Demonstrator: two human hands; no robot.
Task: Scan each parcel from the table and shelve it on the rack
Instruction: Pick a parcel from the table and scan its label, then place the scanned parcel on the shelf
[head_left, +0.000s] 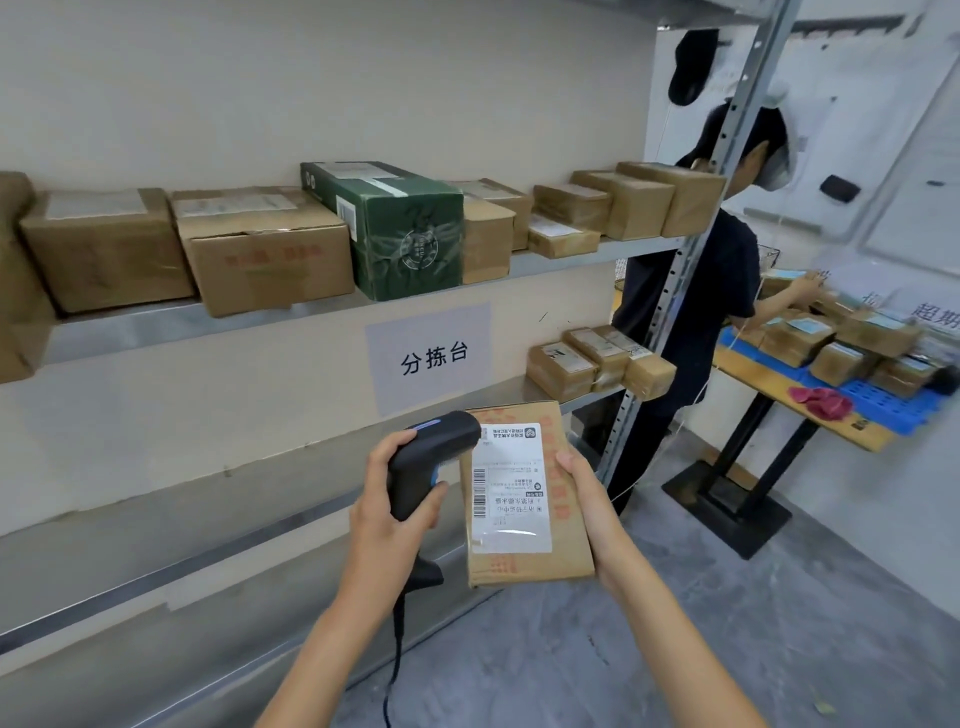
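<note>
My right hand (587, 499) grips the right edge of a flat brown cardboard parcel (566, 540) with a white shipping label facing up. My left hand (387, 514) grips a black corded barcode scanner (431, 457), whose head sits just over the label's upper left corner. Both are held in front of the metal rack (208, 545). The rack's upper shelf carries several brown boxes (265, 249) and a green carton (400, 228). The table (743, 366) at the right holds several more parcels (841, 348).
Another person in dark clothes (696, 291) stands between the rack's upright post (691, 249) and the table, reaching over the parcels. Small boxes (597, 364) sit at the right end of the middle shelf. A paper sign (431, 358) hangs on the wall. A red cloth (821, 402) lies on the table.
</note>
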